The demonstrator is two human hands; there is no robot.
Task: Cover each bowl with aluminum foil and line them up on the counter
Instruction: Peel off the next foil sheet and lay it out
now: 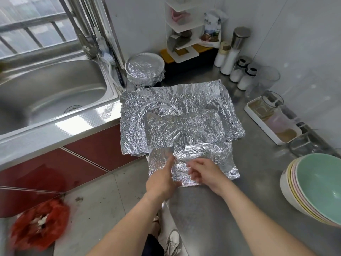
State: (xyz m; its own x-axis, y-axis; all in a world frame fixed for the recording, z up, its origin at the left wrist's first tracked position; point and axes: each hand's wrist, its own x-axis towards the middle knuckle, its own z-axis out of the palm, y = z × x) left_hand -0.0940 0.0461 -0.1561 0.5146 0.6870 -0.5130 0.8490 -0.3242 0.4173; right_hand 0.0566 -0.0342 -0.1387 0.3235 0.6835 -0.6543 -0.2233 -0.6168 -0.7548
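A small crinkled foil sheet (203, 154) lies on the steel counter (258, 172) at its near edge, in front of a stack of larger foil sheets (166, 115). My left hand (162, 177) rests on the small sheet's left part with the index finger stretched out flat on it. My right hand (205, 172) is over the same sheet just to the right, its fingers bent and blurred, so its hold is unclear. One foil-covered bowl (144, 68) stands at the back by the sink. A stack of uncovered bowls (317, 183), mint green on top, sits at the right.
A steel sink (51, 93) with a tap is to the left. Spice jars (239, 71), a white corner rack (181, 34) and a white tray with glass cups (258, 117) line the back and right wall. A red bag (38, 224) lies on the floor.
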